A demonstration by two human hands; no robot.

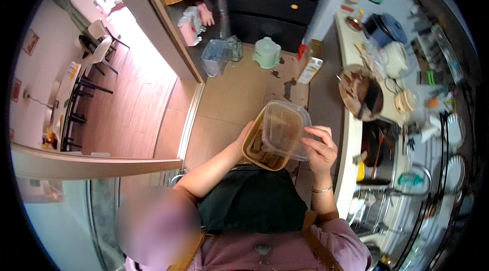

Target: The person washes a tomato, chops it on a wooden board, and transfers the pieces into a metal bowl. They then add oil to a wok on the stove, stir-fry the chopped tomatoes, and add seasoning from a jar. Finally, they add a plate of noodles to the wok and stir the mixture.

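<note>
My left hand point(244, 136) holds the left side of a tan-rimmed rectangular food container point(253, 159) in front of my dark apron. Most of that hand's fingers are hidden behind the container. In my right hand point(321, 149) is a clear plastic lid point(284, 128), gripped at its right edge between thumb and fingers. The lid is tilted over the container's right part, leaving the left and lower parts of the opening uncovered. Brownish patches show inside the container, but I cannot tell what they are.
Along my right runs a kitchen counter point(347, 156) bearing a large round pan point(353, 91) and a sink point(378, 178). On the floor ahead are a green step stool point(266, 52), a carton point(311, 65) and a clear bin point(214, 57). A doorway opens at left.
</note>
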